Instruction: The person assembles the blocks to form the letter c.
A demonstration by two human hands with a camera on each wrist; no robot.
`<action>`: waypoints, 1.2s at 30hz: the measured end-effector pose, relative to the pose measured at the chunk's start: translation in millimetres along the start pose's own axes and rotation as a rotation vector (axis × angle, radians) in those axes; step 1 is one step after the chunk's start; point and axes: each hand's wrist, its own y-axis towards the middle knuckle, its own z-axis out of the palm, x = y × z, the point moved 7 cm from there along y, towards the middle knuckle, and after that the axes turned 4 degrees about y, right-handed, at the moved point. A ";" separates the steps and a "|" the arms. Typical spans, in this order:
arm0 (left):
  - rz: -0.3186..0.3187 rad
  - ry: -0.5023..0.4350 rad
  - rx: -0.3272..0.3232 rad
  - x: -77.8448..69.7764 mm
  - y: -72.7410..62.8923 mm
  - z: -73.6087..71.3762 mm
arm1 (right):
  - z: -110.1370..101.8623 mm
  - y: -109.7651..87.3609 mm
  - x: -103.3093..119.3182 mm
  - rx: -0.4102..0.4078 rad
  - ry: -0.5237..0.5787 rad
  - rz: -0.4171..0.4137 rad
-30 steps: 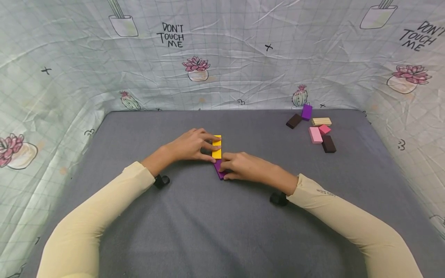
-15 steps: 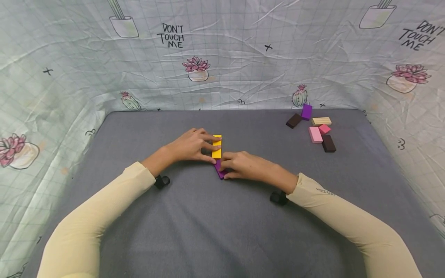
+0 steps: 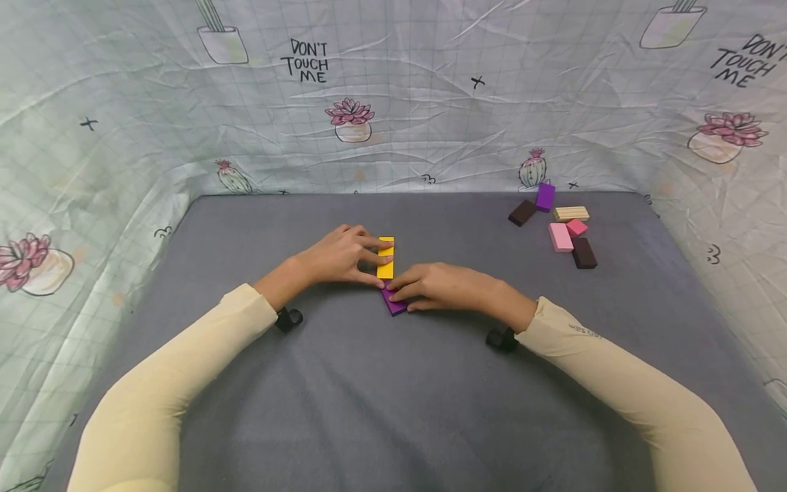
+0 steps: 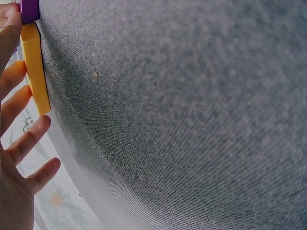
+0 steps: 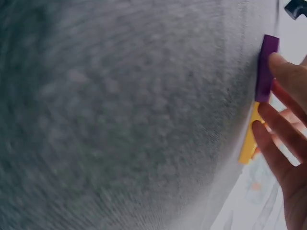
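A yellow block (image 3: 385, 270) lies flat, end to end with a purple block (image 3: 395, 308) that sits nearer the person at a slight angle. Extended fingers of the left hand (image 3: 337, 255) rest across the yellow block, and its thumb touches near the joint between the two. The left wrist view shows these fingers spread along the yellow block (image 4: 36, 72). The right hand (image 3: 451, 285) reaches in from the right, its fairly straight fingers on top of the purple block. In the right wrist view its thumb touches the purple block (image 5: 265, 72).
At the back right lie a purple block (image 3: 545, 197), a dark brown block (image 3: 522, 213), a beige ridged block (image 3: 572, 214), a light pink block (image 3: 560, 238), a brighter pink block (image 3: 576, 227) and another dark brown block (image 3: 585, 253). Printed cloth (image 3: 418, 123) hangs behind the grey table (image 3: 344, 383).
The right hand's fingers have reached farther left over the purple block, and its wrist has shifted slightly right and up. The left hand stays on the yellow block.
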 end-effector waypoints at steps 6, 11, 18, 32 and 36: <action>-0.003 0.005 0.005 -0.3 -1.1 -0.6 | -0.2 3.5 0.1 -0.027 0.004 -0.017; 0.002 0.027 0.002 -1.0 -0.3 -1.9 | -0.3 4.2 -0.1 -0.025 -0.013 -0.018; -0.002 0.020 0.009 -1.2 -0.9 -2.1 | -4.7 -1.1 1.0 -0.032 -0.022 -0.018; -0.007 0.026 0.018 -2.3 -0.5 -1.4 | -58.3 -115.1 -46.1 -0.257 -0.007 0.217; -0.013 0.021 0.022 -2.9 -0.5 -2.1 | -69.0 -155.6 -62.6 -0.285 -0.044 0.323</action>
